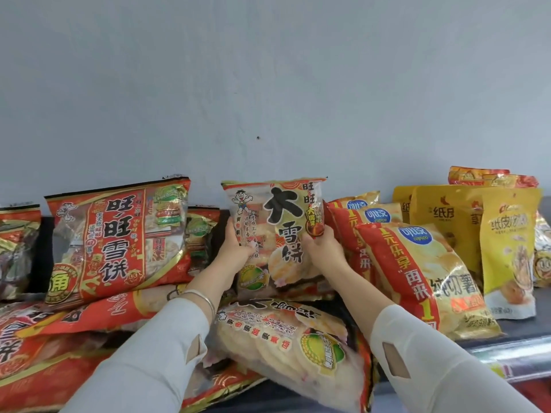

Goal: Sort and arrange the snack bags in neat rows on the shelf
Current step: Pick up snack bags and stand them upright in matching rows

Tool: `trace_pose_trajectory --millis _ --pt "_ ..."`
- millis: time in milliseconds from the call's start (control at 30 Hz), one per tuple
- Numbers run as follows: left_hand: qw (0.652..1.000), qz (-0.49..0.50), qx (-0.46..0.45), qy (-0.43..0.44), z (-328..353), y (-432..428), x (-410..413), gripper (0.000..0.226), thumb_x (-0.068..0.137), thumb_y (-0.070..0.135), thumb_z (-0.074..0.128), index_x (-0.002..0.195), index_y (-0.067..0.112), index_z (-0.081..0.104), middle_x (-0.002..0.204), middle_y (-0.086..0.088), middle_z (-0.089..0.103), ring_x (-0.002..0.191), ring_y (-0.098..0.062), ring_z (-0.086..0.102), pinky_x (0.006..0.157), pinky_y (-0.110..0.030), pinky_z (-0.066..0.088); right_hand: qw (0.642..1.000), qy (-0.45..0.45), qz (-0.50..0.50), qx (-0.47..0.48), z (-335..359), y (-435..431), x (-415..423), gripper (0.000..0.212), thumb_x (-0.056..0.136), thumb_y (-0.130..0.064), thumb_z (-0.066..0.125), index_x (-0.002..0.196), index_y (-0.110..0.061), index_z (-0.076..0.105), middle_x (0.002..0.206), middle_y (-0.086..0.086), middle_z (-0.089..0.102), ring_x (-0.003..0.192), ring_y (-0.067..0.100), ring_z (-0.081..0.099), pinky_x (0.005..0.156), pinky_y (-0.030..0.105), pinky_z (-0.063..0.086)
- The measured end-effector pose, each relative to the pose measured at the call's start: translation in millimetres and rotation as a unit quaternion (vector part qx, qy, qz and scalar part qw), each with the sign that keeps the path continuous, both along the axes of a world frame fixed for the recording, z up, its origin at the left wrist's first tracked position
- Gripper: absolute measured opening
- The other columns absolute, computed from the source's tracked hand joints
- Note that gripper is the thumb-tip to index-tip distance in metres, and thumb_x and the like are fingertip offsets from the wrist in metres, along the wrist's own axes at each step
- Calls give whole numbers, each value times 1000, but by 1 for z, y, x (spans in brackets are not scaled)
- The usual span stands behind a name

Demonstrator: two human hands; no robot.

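A rice cracker bag (278, 210) with big black characters stands upright at the middle of the shelf against the wall. My left hand (234, 248) grips its left side and my right hand (323, 248) grips its right side. A matching rice cracker bag (286, 350) lies flat in front of it, under my forearms. A large red rice cracker bag (116, 236) leans against the wall on the left. Red and yellow chip bags (417, 272) stand in a row on the right.
Yellow pouches (507, 251) stand at the far right, with more bags behind them. Several red bags (44, 347) lie in a heap at the lower left. The dark shelf edge (512, 350) shows at the lower right. A plain grey wall (268, 84) backs the shelf.
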State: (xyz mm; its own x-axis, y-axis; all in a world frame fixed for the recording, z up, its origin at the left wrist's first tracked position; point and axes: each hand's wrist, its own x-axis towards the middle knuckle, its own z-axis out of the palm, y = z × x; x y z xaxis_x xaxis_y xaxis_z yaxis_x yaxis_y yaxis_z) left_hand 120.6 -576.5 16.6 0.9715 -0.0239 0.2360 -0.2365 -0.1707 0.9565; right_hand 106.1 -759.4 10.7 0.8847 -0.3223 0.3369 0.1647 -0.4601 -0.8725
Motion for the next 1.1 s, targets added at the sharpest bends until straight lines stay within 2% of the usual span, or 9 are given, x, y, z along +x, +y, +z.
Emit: trace_pose_trajectory --millis 67,200,333,433,600,767,833,933,1100 --pt "996 -22 74 37 -10 -2 4 86 88 13 63 149 33 6 145 -3 39 129 -26 41 107 -45 35 999 37 -10 10 -12 -3 4 53 97 -38 44 141 -12 30 129 10 54 116 31 54 91 37 44" --pt "978 8 182 105 -27 -5 9 62 92 16 56 141 14 18 137 -10 43 122 -29 46 99 -43 40 999 36 -23 18 -26 -3 18 55 98 -33 45 146 -15 25 138 11 47 124 31 48 102 42 41" --pt "955 15 261 140 -29 -7 12 65 93 19 55 144 10 15 138 -14 41 121 -31 47 92 -43 50 998 50 -37 -6 -26 -4 27 57 99 -31 44 148 -18 20 142 13 41 127 33 44 105 45 39" --pt "934 12 322 152 -31 -11 11 57 96 22 51 142 6 20 135 -16 44 118 -31 50 94 -41 49 994 84 -47 -44 -29 -6 31 58 99 -36 42 148 -18 18 143 15 39 128 37 43 106 47 38" --pt "921 0 359 154 -32 -11 8 45 97 24 47 136 8 32 131 -14 48 114 -29 52 97 -40 46 990 121 -47 -49 -40 -10 31 62 99 -42 37 150 -20 10 146 18 36 129 39 41 107 49 36" --pt "938 18 308 159 -22 -6 -6 38 94 20 55 126 7 41 131 -13 47 116 -29 51 92 -37 51 987 151 -42 -48 -31 -14 22 74 99 -37 41 152 -11 -2 153 19 25 137 37 33 112 45 32" --pt "942 30 302 145 -18 -6 -14 36 94 19 55 125 6 42 129 -14 48 114 -28 52 92 -38 51 984 162 -40 -55 -30 -13 15 73 98 -35 42 151 -5 2 152 21 25 136 37 34 110 43 32" --pt "923 47 368 106 -13 -9 -26 43 95 26 53 129 3 41 118 -12 49 105 -25 52 93 -35 50 984 159 -36 -76 -30 -9 2 64 97 -31 41 147 2 16 148 20 29 132 36 37 106 40 34" --pt "889 59 452 42 -9 -7 -48 55 93 38 52 138 7 42 139 -10 47 118 -24 50 91 -31 41 980 171 3 -101 -35 -6 -19 45 96 -28 40 137 -9 40 132 19 48 115 35 50 95 39 45"
